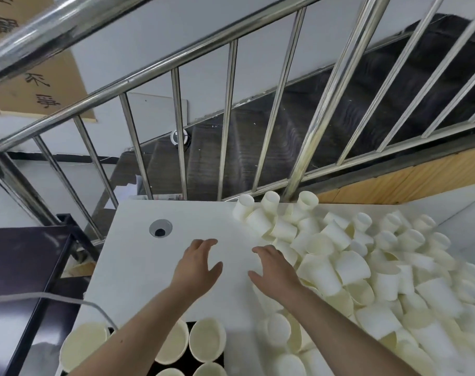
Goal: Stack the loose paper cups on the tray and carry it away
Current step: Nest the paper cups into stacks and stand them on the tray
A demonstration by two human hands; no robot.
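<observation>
Cups, loose, heaped on the right of the white counter [138, 267].
L to R: tray [189, 356] w/ upright cups at the near edge; left hand [197, 267] and right hand [274, 270] over bare counter, fingers spread, holding nothing; loose paper cups [366, 267] beside the right hand. Best bet: grab cups one by one, same way up, nest gently so the rims don't crush.
</observation>
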